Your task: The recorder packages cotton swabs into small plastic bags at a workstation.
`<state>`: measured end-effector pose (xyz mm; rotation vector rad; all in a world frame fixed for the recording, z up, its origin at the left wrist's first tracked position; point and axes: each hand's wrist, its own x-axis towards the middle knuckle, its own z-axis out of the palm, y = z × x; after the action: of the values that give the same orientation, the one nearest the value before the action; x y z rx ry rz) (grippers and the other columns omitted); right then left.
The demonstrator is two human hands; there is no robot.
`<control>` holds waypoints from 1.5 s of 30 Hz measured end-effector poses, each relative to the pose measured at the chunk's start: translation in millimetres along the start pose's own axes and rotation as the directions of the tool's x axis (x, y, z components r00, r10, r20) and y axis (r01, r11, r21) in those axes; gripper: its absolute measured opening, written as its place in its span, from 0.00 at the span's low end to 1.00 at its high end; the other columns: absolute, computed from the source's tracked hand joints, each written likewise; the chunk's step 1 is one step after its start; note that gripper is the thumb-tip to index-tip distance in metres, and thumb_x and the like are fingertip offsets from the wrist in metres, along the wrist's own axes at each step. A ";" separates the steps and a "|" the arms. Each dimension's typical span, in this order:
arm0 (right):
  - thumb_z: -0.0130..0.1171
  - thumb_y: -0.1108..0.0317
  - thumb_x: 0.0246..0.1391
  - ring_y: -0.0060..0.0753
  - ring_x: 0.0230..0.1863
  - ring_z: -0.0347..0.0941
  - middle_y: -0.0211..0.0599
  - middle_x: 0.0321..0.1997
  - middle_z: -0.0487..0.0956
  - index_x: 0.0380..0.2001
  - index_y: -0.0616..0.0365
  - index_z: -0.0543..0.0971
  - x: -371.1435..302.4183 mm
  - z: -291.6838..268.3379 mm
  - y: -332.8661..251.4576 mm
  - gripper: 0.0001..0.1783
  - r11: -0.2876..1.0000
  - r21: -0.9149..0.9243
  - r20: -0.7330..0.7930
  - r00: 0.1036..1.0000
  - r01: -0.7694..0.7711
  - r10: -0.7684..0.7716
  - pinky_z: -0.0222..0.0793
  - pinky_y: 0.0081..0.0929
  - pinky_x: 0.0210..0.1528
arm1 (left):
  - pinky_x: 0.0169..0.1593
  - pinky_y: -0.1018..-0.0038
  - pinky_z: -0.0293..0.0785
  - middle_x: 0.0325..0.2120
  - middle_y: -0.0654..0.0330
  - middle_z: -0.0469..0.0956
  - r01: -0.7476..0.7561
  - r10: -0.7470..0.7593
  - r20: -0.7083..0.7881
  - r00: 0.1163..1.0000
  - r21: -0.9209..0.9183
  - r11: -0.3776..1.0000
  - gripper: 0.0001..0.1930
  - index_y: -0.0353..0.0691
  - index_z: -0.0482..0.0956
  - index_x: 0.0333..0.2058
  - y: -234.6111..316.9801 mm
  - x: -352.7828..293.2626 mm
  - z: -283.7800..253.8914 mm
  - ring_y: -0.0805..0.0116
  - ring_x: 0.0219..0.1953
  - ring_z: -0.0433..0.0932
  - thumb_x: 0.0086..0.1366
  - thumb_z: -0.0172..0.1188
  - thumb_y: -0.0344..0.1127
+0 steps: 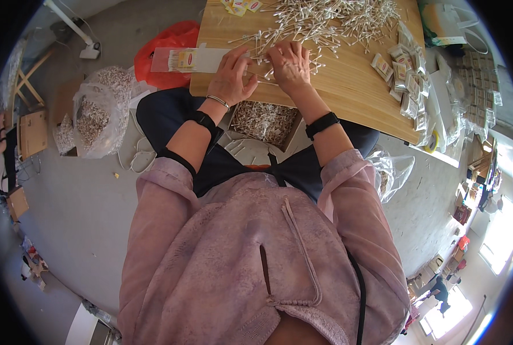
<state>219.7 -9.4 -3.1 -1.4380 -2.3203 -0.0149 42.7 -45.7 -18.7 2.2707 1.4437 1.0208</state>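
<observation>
Cotton swabs [302,23] lie in a big loose heap on the wooden table [337,80]. My right hand [291,66] is at the near edge of the heap, fingers bent down and closed on some swabs; its fingertips are partly hidden. To its left, my left hand [230,75] rests over the table with fingers curved and the thumb held apart, beside a few loose swabs. Just left of that hand lies a clear plastic sleeve [207,60] with a small packet of swabs [182,60] bearing a yellow label.
Filled packets [406,75] pile up along the table's right side. Yellow cards [242,6] lie at the far left. Under the table edge, between my knees, is a box of swabs [265,123]. A red bag [173,49] and a clear sack of swabs [98,115] stand left.
</observation>
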 end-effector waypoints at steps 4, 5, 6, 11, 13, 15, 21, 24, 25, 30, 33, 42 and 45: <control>0.57 0.65 0.48 0.39 0.49 0.63 0.31 0.43 0.72 0.31 0.49 0.77 1.0 -4.9 0.4 0.05 1.000 0.011 0.042 0.999 0.017 -0.018 0.58 0.39 0.52 | 0.57 0.62 0.64 0.51 0.51 0.65 0.021 -0.022 0.010 1.000 0.003 1.000 0.21 0.39 0.66 0.43 0.9 -0.2 -2.2 0.51 0.54 0.64 0.50 0.61 0.34; 0.57 0.65 0.48 0.39 0.49 0.63 0.31 0.43 0.72 0.31 0.49 0.77 1.6 -5.4 0.3 0.05 1.000 0.011 0.042 0.999 0.019 -0.020 0.58 0.39 0.52 | 0.57 0.63 0.64 0.52 0.51 0.65 0.027 -0.027 0.011 1.000 -0.005 1.000 0.22 0.39 0.65 0.44 0.8 -0.3 -2.5 0.51 0.55 0.64 0.50 0.62 0.34; 0.57 0.66 0.49 0.40 0.50 0.63 0.31 0.43 0.72 0.31 0.50 0.77 2.6 -5.3 2.5 0.05 0.999 -0.002 0.065 0.997 0.047 -0.047 0.57 0.39 0.52 | 0.57 0.63 0.64 0.53 0.52 0.65 0.029 -0.029 0.012 1.000 -0.015 0.999 0.23 0.39 0.64 0.45 0.9 0.5 -1.7 0.51 0.55 0.64 0.50 0.62 0.33; 0.57 0.66 0.49 0.40 0.50 0.62 0.33 0.44 0.71 0.34 0.51 0.76 3.3 -6.5 7.4 0.07 0.993 -0.046 0.149 0.984 0.106 -0.098 0.57 0.38 0.52 | 0.58 0.63 0.64 0.53 0.52 0.64 0.016 -0.016 0.009 1.000 0.000 1.000 0.24 0.39 0.64 0.46 -1.3 0.1 2.0 0.51 0.55 0.64 0.50 0.62 0.33; 0.57 0.68 0.49 0.40 0.49 0.63 0.32 0.42 0.72 0.35 0.52 0.75 1.4 -13.2 5.5 0.08 0.997 0.056 0.149 0.987 -0.061 0.052 0.57 0.37 0.52 | 0.57 0.63 0.65 0.53 0.52 0.64 0.022 -0.022 0.010 1.000 0.002 1.000 0.25 0.38 0.63 0.46 -1.7 0.4 1.5 0.51 0.55 0.64 0.51 0.62 0.33; 0.57 0.68 0.48 0.40 0.47 0.64 0.31 0.41 0.73 0.34 0.52 0.75 -0.9 -17.2 13.3 0.08 0.997 0.075 0.081 0.996 -0.033 0.027 0.57 0.37 0.52 | 0.57 0.63 0.65 0.53 0.52 0.65 0.030 -0.030 0.030 0.999 0.003 1.000 0.25 0.38 0.63 0.47 -1.9 1.7 1.0 0.52 0.55 0.64 0.51 0.62 0.34; 0.57 0.67 0.48 0.39 0.46 0.65 0.29 0.38 0.75 0.32 0.49 0.77 -15.7 -18.8 18.4 0.06 0.995 0.082 0.020 0.998 0.061 -0.063 0.58 0.38 0.49 | 0.56 0.63 0.65 0.51 0.52 0.66 0.008 -0.008 0.004 1.000 0.008 1.000 0.22 0.38 0.66 0.45 -1.7 1.5 -1.6 0.51 0.53 0.65 0.51 0.59 0.34; 0.57 0.66 0.48 0.39 0.46 0.65 0.29 0.38 0.75 0.33 0.46 0.79 -20.4 -13.3 21.7 0.07 0.993 0.120 -0.042 0.999 0.018 -0.013 0.58 0.38 0.49 | 0.57 0.63 0.65 0.52 0.52 0.65 0.010 -0.010 0.017 1.000 -0.003 1.000 0.22 0.39 0.66 0.46 -1.2 1.6 1.4 0.52 0.54 0.64 0.51 0.61 0.33; 0.57 0.67 0.48 0.39 0.46 0.66 0.29 0.38 0.75 0.34 0.45 0.79 -20.6 -13.1 21.2 0.08 0.987 0.157 -0.068 0.997 -0.028 0.039 0.59 0.38 0.49 | 0.57 0.63 0.65 0.52 0.52 0.65 0.010 -0.010 0.017 1.000 -0.003 1.000 0.22 0.39 0.66 0.46 -1.7 1.4 1.9 0.52 0.54 0.64 0.51 0.61 0.33; 0.59 0.70 0.46 0.39 0.44 0.67 0.29 0.36 0.76 0.32 0.47 0.81 -20.2 -26.2 38.2 0.08 0.948 0.214 -0.075 0.964 -0.236 0.257 0.60 0.36 0.49 | 0.55 0.62 0.68 0.53 0.53 0.65 -0.058 0.059 -0.018 0.998 0.051 0.997 0.17 0.42 0.69 0.40 -4.8 -1.0 5.0 0.51 0.53 0.66 0.51 0.61 0.33; 0.62 0.68 0.44 0.39 0.41 0.69 0.30 0.32 0.76 0.28 0.49 0.81 -29.7 -29.4 40.5 0.04 0.941 0.252 -0.020 0.970 -0.228 0.241 0.62 0.35 0.47 | 0.55 0.62 0.67 0.52 0.53 0.66 -0.037 0.038 -0.026 0.999 0.025 0.999 0.10 0.43 0.73 0.33 -7.0 -2.6 3.1 0.52 0.54 0.66 0.50 0.61 0.34; 0.61 0.69 0.45 0.42 0.41 0.68 0.31 0.33 0.75 0.30 0.49 0.80 -37.2 -15.7 28.4 0.06 0.937 0.237 -0.101 0.953 -0.257 0.287 0.64 0.37 0.45 | 0.55 0.61 0.68 0.52 0.52 0.67 -0.039 0.039 -0.021 0.999 -0.008 0.999 0.06 0.40 0.74 0.25 -3.0 1.0 3.2 0.51 0.53 0.67 0.50 0.60 0.34; 0.58 0.73 0.46 0.44 0.39 0.68 0.34 0.33 0.75 0.32 0.52 0.79 -35.9 -20.0 40.3 0.07 0.884 0.332 -0.168 0.901 -0.330 0.400 0.64 0.37 0.44 | 0.54 0.61 0.69 0.52 0.52 0.67 -0.033 0.033 -0.030 0.999 0.000 0.999 0.06 0.40 0.73 0.25 -4.2 0.9 4.8 0.50 0.53 0.68 0.50 0.60 0.33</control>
<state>274.8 -25.6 -5.4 -1.5974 -1.7453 0.2502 43.3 -42.3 -24.1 2.2958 1.4215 1.0699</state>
